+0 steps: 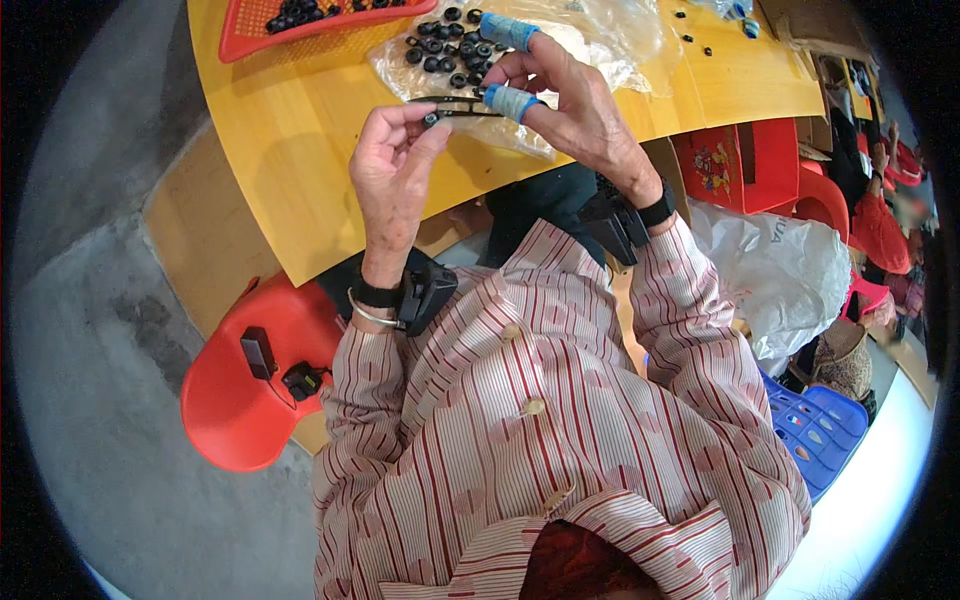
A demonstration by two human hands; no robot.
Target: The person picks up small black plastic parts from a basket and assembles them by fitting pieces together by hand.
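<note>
My left hand [393,175] pinches a small round black part [431,119] between thumb and fingertips, over the near edge of the yellow table. In my right hand [585,115] is a pair of dark tweezers [465,106], its slim arms pointing left to the part in my left fingers. Blue tape [510,102] wraps the right thumb and a right finger. Just beyond my hands, several small black round parts [445,48] lie on a clear plastic bag [540,140]. Whether the tweezer tips grip the part I cannot tell.
A red basket [330,22] holding black parts stands at the far left of the yellow table [290,165]. Left of me, a red stool [225,400] bears two black devices. Right are a red box [735,165], a white plastic bag [780,270] and a blue plastic stool [825,430].
</note>
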